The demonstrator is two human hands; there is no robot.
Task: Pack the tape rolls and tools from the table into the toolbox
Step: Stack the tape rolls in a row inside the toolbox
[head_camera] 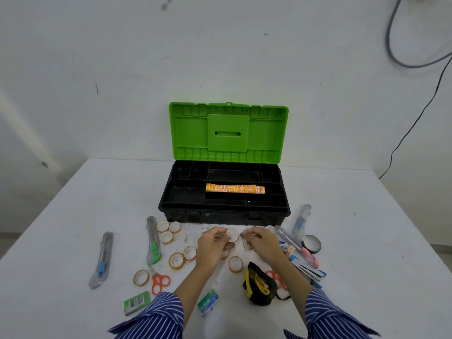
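Observation:
A black toolbox [222, 211] with its green lid [228, 132] raised stands at the table's far middle; a row of orange tape rolls [234, 188] lies in its tray. In front of it my left hand [212, 245] pinches a small clear tape roll [232, 235]. My right hand [263, 243] has curled fingers over another clear roll [247, 245]; what it holds is hidden. Several loose tape rolls [176, 260] lie around both hands. A yellow-black tape measure [260, 283] sits beside my right forearm.
Two utility knives [102, 259] [153, 238] and orange scissors [159, 281] lie on the left, with two green staple boxes [136, 302] [208, 302] near my left sleeve. On the right are a black tape roll [311, 243], a packaged cutter [302, 220], and several pens and knives [303, 258].

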